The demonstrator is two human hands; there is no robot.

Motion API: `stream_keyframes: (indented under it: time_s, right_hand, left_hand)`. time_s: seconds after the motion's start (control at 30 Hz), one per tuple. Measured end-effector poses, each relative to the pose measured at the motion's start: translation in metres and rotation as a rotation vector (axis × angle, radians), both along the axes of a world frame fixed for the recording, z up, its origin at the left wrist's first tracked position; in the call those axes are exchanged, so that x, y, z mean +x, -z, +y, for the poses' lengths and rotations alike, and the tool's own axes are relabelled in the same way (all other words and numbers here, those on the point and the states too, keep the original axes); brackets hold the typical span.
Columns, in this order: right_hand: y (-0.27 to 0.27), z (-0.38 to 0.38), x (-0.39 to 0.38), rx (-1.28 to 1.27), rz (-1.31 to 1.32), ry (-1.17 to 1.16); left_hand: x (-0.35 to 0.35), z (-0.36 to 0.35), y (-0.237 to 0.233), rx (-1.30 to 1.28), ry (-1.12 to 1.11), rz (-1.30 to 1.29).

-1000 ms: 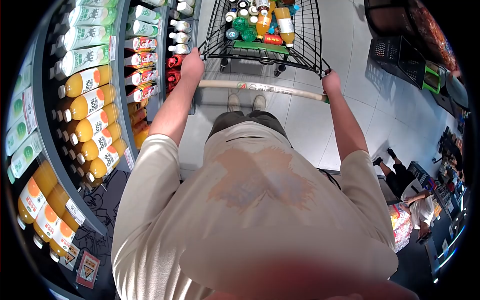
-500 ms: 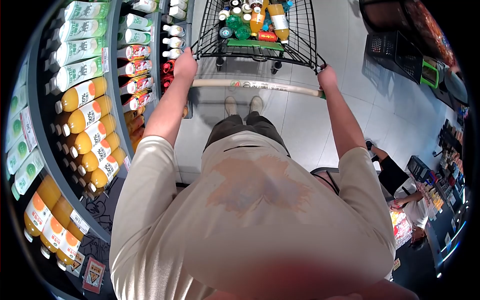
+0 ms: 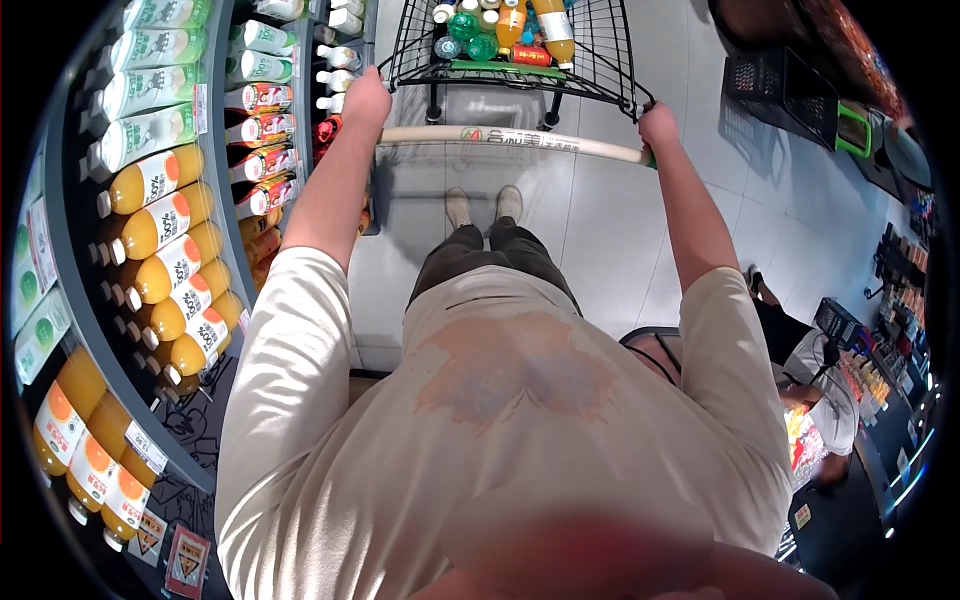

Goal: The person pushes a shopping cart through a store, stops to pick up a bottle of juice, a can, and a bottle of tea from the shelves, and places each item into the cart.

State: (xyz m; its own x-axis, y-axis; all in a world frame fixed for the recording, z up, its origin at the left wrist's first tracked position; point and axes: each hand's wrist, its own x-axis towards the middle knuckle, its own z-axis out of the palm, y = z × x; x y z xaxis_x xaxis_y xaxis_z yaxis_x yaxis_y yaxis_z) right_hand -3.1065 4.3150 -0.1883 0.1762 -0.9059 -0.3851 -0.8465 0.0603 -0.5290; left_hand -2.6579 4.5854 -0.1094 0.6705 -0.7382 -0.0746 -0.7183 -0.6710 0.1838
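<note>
My left hand [image 3: 367, 98] is closed around the black frame at the left end of the shopping cart's handle [image 3: 425, 134]. At the other end my right hand [image 3: 659, 127] is likewise wrapped round the frame. Between them runs the pale bar, printed with lettering. Ahead of the bar, the black wire shopping cart [image 3: 600, 75] carries several bottles, among them an orange juice bottle [image 3: 553, 30], a green bottle [image 3: 482, 47] and a red can-like item [image 3: 531, 55]. The cart's front end is cut off by the top of the view.
On the left stands a shelf [image 3: 215, 130] with rows of juice bottles [image 3: 165, 235] and white-green cartons or bottles [image 3: 150, 135]. A black basket [image 3: 765, 90] with a green handle lies at right. Another person [image 3: 810, 370] is at lower right. Tiled floor [image 3: 600, 240] lies under the cart.
The cart handle and both my hands sit higher in view, farther from my body. The shelf goods have shifted slightly left. The other person's head and arm have changed position a little.
</note>
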Motion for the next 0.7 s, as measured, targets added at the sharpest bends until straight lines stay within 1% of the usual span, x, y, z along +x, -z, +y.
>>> stream_keyframes:
  time_s: [0.1, 0.13, 0.2, 0.27, 0.33, 0.37, 0.43, 0.47, 0.53, 0.57, 0.7]
  right_hand:
    - [0.0, -0.002, -0.001, 0.064, -0.002, 0.016]
    - [0.003, 0.0, -0.002, 0.047, -0.03, 0.041]
    - [0.002, 0.008, -0.006, -0.001, -0.096, 0.041]
    - [0.009, 0.018, -0.015, -0.058, -0.149, 0.025]
    - [0.054, 0.022, -0.037, -0.136, -0.185, 0.01]
    - [0.066, 0.021, -0.043, -0.179, -0.203, 0.002]
    - [0.052, 0.058, -0.045, -0.024, -0.369, 0.234]
    - [0.048, 0.072, -0.047, -0.031, -0.345, 0.245]
    - [0.049, 0.091, -0.049, -0.075, -0.294, 0.285]
    - [0.05, 0.099, -0.047, -0.102, -0.27, 0.31]
    - [0.048, 0.122, -0.043, -0.094, -0.201, 0.284]
  left_hand:
    - [0.0, 0.001, -0.005, -0.013, -0.015, 0.037]
    - [0.004, 0.002, -0.001, -0.024, 0.016, 0.022]
    - [0.004, 0.004, 0.003, -0.035, 0.002, 0.004]
    - [-0.008, 0.009, -0.011, -0.026, -0.011, -0.013]
    - [-0.006, 0.016, -0.006, -0.056, 0.008, -0.002]
    - [-0.003, 0.019, 0.001, -0.075, 0.018, 0.003]
    - [0.013, 0.024, 0.03, -0.116, 0.033, -0.019]
    - [0.015, 0.024, 0.032, -0.126, 0.037, -0.023]
    - [0.002, 0.034, 0.016, -0.108, 0.035, 0.0]
    - [0.008, 0.038, 0.024, -0.117, 0.064, 0.015]
    - [0.013, 0.051, 0.016, -0.051, 0.058, 0.054]
